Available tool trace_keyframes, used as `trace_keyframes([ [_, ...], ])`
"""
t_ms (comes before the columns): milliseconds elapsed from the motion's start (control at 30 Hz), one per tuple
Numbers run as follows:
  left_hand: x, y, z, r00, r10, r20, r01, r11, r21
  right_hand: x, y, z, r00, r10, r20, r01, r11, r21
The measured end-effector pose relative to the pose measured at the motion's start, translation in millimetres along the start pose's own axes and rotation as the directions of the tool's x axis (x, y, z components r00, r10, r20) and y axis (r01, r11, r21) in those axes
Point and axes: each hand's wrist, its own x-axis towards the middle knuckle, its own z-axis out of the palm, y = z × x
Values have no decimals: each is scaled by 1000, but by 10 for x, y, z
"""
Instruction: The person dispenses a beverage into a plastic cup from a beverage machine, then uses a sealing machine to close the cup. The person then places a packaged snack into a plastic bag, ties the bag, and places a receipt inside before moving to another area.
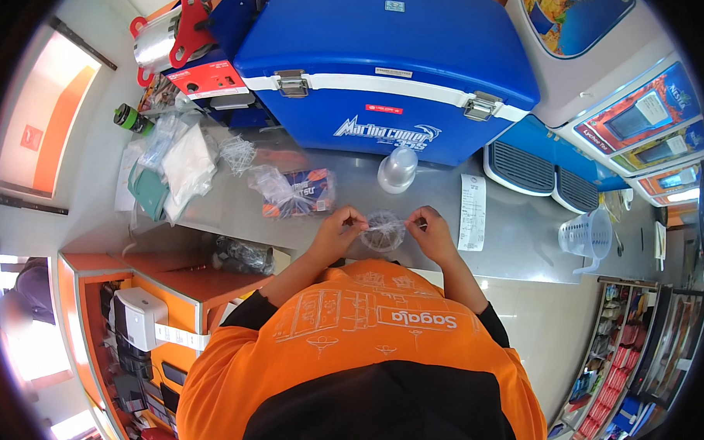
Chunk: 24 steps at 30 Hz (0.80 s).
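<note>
Between my hands, near the front edge of the steel counter, is a round container [387, 242] in a clear plastic bag [381, 223]. Its contents are hard to make out through the film. My left hand [336, 232] pinches one twisted end of the bag between thumb and fingers. On the other side my right hand [434, 233] grips the opposite end, and the plastic is stretched across the container's top. Just beyond stands a stack of clear plastic cups [398, 169], upside down. To the right lies a printed paper receipt [472, 213].
A large blue cooler box [383, 102] fills the counter's back, beside a drink dispenser [633, 117] with drip trays [521, 161]. A clear measuring jug [586, 235] stands right. Left are an orange-and-blue plastic packet [304, 192], plastic bags [190, 161] and a cup sealer [207, 79].
</note>
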Motion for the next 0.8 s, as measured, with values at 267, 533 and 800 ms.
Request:
trace_keyframes([
  [267, 67, 246, 75, 985, 143, 100, -168, 934, 315, -12, -44, -91, 971, 66, 228, -132, 949, 286],
  [533, 376, 175, 329, 984, 60, 167, -93, 976, 198, -4, -184, 155, 992, -80, 96, 14, 837, 546],
  [800, 401, 130, 347, 986, 17, 167, -41, 990, 138, -63, -107, 169, 995, -15, 103, -31, 901, 432],
])
